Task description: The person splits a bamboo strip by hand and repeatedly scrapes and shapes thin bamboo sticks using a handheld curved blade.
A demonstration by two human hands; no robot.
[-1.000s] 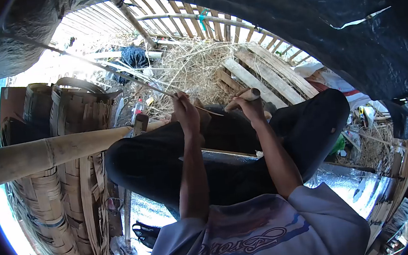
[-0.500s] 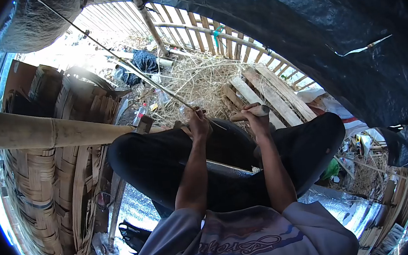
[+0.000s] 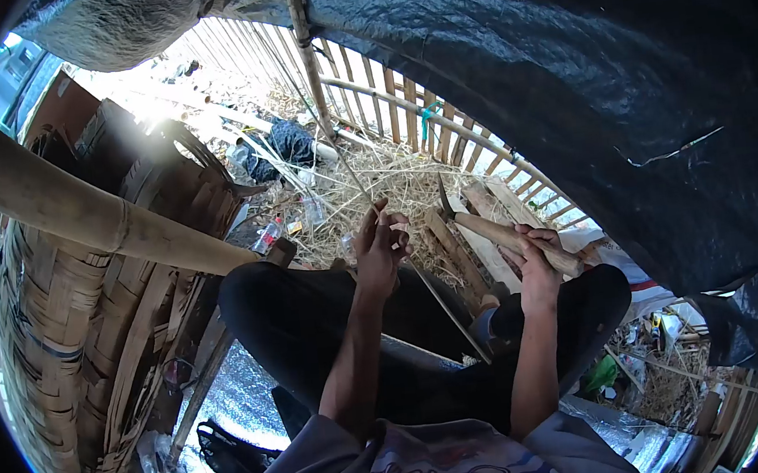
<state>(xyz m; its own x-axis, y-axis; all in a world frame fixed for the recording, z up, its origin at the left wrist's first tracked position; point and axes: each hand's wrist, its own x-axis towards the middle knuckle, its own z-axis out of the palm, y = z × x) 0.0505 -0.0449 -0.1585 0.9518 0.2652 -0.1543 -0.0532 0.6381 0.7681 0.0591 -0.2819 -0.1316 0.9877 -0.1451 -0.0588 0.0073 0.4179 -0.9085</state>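
"Fingers (image 3: 397, 235) first: what are yours doing?"

"On your left hand (image 3: 379, 259) they are loosely curled about a thin stick (image 3: 440, 300), holding it lightly. On your right hand (image 3: 537, 267) they are wrapped round the wooden handle (image 3: 499, 232) of a knife."

"And where does your stick lie?"

"It slants past your left hand. The upper part reaches out over the straw (image 3: 401, 180) towards the slatted fence (image 3: 384, 99), and the lower end comes down between your knees, near your lap."

"How do you have the knife turned?"

"Its dark, curved blade (image 3: 445, 199) points up and away from you, apart from the stick. The butt of the handle sticks out to the right of your hand."

"What is around you?"

"A thick bamboo pole (image 3: 170, 243) runs in from your left towards your left knee, with woven bamboo (image 3: 68, 376) below it. A plastic bottle (image 3: 268, 235) lies on the ground beyond that knee. Planks (image 3: 461, 258) lie beyond your hands, and a dark tarp (image 3: 583, 80) hangs above, on the right."
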